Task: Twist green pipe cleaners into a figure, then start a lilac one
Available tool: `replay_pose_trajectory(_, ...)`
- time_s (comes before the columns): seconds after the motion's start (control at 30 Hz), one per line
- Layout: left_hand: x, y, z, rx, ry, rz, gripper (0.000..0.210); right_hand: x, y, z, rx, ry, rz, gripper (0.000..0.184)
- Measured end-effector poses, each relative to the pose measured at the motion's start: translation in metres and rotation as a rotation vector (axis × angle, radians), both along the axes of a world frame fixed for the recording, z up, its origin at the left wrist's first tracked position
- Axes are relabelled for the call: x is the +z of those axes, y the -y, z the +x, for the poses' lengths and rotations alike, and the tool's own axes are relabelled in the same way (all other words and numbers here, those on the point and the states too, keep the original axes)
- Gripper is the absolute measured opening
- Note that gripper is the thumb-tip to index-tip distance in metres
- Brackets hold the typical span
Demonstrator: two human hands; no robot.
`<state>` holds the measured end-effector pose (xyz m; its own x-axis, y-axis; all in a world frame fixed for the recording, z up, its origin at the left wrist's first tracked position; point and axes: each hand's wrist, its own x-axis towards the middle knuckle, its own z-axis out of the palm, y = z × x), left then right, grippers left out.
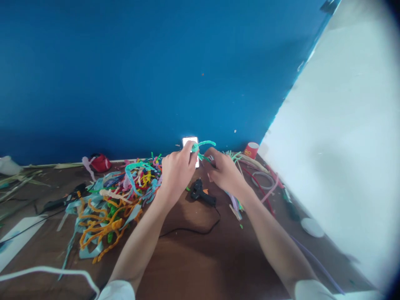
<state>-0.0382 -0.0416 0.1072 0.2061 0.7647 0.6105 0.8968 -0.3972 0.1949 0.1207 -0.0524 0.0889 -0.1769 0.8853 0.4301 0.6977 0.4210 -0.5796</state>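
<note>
My left hand (pixel 178 166) is closed, pinching a mint-green pipe cleaner (pixel 206 143) between thumb and fingertips. One strand of it curves out to the right above the hands. Another short green strand runs from the left fingertips to my right hand (pixel 223 168), whose fingers are closed around its end. A small dark and light bit shows at the right fingertips, too small to name. Behind the left hand stands a phone (pixel 197 162) with a bright screen, partly hidden. Below and between the hands lies a black glue gun (pixel 201 193) on the brown table (pixel 193 258).
A tangled heap of coloured pipe cleaners (pixel 115 208) spreads on the left. More pipe cleaners (pixel 234 156) lie behind my right hand. A red paper cup (pixel 251 150), a roll of tape (pixel 262 180) and a white disc (pixel 312 227) are on the right. The glue gun's cord (pixel 193 231) trails leftward.
</note>
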Motion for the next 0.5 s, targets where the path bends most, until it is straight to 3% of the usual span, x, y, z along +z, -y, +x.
replay_pose_trajectory(0.3, 0.0061, -0.0013, -0.0062, -0.165, 0.1, -0.039, 0.024, -0.0028, -0.0072, 0.0031, 0.075, -0.237, -0.174, 0.011)
replay_pose_trajectory(0.5, 0.0061, -0.0063, -0.0089, -0.262, 0.35, -0.208, 0.029, 0.0008, -0.0039, -0.0039, 0.295, -0.535, -0.363, 0.017)
